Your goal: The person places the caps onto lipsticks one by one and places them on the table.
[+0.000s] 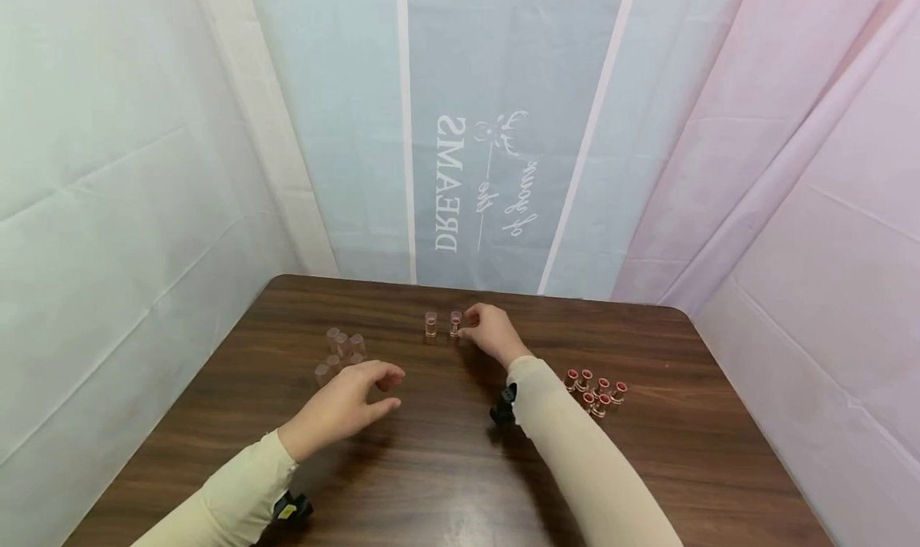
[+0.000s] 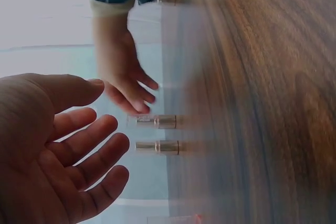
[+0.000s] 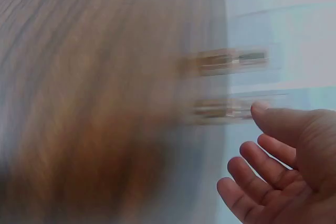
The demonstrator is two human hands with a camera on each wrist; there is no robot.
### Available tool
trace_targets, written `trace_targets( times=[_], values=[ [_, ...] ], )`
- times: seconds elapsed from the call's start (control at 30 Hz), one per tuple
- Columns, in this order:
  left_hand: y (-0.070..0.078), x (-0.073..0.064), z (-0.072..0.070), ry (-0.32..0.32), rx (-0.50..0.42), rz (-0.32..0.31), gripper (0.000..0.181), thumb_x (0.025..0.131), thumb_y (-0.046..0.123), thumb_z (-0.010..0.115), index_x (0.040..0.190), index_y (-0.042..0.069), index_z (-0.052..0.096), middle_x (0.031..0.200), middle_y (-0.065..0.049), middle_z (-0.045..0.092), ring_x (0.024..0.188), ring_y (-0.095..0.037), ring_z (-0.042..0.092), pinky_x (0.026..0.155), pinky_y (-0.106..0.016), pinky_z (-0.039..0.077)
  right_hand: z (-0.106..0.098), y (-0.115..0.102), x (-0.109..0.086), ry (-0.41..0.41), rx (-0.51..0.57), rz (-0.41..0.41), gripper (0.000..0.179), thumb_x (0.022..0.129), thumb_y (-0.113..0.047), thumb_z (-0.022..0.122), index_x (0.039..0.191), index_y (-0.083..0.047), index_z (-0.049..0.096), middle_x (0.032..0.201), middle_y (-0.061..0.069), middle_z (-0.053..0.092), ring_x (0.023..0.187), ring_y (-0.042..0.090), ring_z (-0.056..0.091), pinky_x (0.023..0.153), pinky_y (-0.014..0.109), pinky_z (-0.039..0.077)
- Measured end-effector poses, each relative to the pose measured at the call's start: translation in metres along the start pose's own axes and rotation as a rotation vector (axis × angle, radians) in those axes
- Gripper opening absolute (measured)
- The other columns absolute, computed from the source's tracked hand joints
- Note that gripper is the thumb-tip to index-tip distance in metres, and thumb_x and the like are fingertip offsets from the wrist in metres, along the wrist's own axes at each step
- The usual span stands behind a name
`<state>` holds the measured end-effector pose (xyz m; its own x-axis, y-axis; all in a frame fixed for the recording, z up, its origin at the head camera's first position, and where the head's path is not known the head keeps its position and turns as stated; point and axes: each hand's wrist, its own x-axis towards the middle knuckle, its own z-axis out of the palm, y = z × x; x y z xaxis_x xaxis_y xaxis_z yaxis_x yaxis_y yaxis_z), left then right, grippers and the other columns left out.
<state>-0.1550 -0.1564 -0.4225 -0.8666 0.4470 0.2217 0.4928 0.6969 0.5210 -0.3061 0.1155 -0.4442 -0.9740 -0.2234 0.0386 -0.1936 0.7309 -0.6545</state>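
Two lipstick tubes stand upright side by side near the table's far edge: a left tube and a right tube, each gold-coloured below with a clear cap over it. My right hand is at the right tube, its thumb and fingers parted; in the right wrist view the thumb overlaps the cap, and whether it touches I cannot tell. Held over the left half of the table, my left hand has loosely bent fingers with nothing in them. Several clear caps stand just beyond it, some partly hidden by it.
Several uncapped lipstick tubes with red tops stand in a cluster right of my right forearm. Behind the brown wooden table hangs a blue curtain with white lettering. Pale cloth walls enclose both sides.
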Motion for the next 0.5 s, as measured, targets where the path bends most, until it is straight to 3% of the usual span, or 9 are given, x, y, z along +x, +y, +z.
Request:
trace_targets(
  times=[0.2,0.5],
  values=[
    [-0.002,-0.001,-0.004,0.007,-0.013,-0.001,0.035,0.092,0.021,0.079,0.125,0.016,0.067,0.115,0.002,0.071,0.101,-0.013,0.066,0.086,-0.035,0.056,-0.039,-0.019,-0.022,0.029,-0.146,-0.083,0.040,0.094,-0.023,0.077,0.130,-0.008,0.067,0.124,0.009,0.069,0.113,0.026,0.065,0.096,0.045,0.053],
    [-0.005,-0.004,-0.008,0.008,-0.043,-0.007,0.034,0.093,0.022,0.078,0.125,0.018,0.067,0.117,0.001,0.071,0.100,-0.013,0.067,0.086,-0.039,0.057,-0.088,-0.029,-0.073,0.130,-0.231,-0.255,0.030,0.097,-0.022,0.073,0.126,-0.012,0.069,0.124,0.006,0.068,0.115,0.027,0.065,0.096,0.047,0.053]
  ],
)
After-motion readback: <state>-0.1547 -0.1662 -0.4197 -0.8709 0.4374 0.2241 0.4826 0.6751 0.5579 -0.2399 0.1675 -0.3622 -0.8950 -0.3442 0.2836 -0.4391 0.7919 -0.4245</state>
